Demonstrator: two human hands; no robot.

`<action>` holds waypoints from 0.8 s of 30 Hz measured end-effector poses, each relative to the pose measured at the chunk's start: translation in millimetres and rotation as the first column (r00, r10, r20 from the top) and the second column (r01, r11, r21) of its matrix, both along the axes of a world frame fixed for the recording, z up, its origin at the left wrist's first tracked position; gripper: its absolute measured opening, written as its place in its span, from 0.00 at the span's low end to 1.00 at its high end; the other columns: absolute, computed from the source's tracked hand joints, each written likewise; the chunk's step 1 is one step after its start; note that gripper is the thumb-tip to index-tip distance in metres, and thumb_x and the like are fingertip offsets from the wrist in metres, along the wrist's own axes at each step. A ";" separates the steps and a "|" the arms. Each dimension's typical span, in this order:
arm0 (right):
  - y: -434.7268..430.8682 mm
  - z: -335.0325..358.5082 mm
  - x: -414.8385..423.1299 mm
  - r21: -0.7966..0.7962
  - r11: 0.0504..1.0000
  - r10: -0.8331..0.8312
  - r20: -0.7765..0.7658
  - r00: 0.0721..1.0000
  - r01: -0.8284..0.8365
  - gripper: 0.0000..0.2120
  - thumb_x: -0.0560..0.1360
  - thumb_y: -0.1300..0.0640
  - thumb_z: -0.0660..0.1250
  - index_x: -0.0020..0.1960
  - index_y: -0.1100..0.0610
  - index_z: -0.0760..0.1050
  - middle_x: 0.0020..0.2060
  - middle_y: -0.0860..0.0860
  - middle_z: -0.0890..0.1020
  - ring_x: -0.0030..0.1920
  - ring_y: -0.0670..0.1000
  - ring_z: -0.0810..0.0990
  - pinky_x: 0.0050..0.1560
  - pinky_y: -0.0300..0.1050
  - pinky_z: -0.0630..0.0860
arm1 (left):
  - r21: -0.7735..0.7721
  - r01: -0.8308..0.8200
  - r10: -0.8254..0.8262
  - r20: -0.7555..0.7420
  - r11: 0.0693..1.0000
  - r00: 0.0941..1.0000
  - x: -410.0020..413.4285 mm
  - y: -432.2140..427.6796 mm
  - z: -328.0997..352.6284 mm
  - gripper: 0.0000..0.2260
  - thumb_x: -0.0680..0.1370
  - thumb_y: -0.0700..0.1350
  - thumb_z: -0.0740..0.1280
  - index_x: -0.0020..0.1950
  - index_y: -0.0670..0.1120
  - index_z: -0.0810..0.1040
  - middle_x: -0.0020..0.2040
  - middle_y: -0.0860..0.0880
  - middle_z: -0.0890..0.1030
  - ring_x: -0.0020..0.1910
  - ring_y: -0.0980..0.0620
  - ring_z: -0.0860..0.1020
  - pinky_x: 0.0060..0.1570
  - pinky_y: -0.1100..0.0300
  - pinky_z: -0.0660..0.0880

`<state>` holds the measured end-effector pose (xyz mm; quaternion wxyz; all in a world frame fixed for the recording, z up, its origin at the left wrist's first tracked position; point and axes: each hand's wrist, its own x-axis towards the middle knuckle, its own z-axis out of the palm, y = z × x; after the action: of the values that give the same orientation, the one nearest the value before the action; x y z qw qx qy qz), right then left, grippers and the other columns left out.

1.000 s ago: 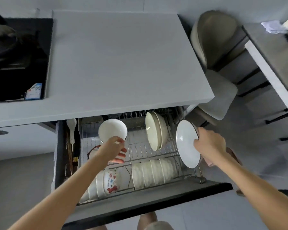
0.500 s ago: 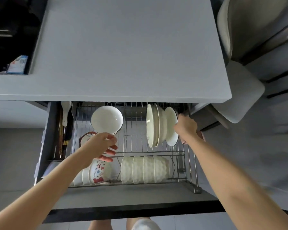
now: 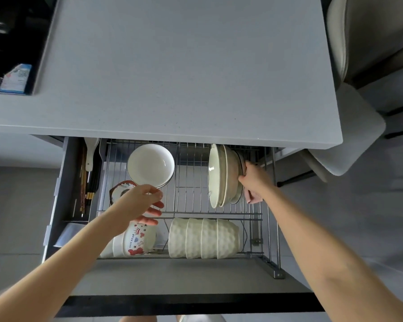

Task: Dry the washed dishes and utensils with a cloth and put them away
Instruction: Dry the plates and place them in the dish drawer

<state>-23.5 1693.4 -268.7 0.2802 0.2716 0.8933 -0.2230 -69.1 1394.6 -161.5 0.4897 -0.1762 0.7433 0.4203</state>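
Note:
A pulled-out drawer holds a wire dish rack. At its back right, cream plates stand on edge. A dark-rimmed plate stands at the right end of that stack, and my right hand grips its edge. A pink cloth is tucked under that palm. My left hand hovers over the rack's left side with fingers apart, holding nothing, just in front of a white dark-rimmed bowl.
A row of textured white bowls and a printed bowl lie along the rack's front. Chopsticks and a white spoon fill the left compartment. The grey countertop overhangs the rack's back. A chair stands at right.
My right hand carried the dark-rimmed plate from outside the rack's right side into the stack of upright plates. My left hand stayed over the rack's left side. The view tilted down.

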 end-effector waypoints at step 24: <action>-0.8 2.5 7.1 -0.364 0.901 -0.220 0.089 0.972 0.237 0.24 0.76 0.61 0.64 0.70 0.59 0.64 0.41 0.52 0.76 0.40 0.50 0.77 0.43 0.48 0.75 | 0.010 -0.061 0.061 0.001 0.998 0.998 -12.4 -12.6 7.1 0.02 0.79 0.42 0.63 0.49 0.45 0.74 0.46 0.43 0.81 0.42 0.47 0.81 0.36 0.56 0.82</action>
<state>-16.4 1692.6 -266.2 0.3187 0.3212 0.7903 -0.4132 -81.5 1382.0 -154.4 0.4779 -0.1964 0.7353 0.4386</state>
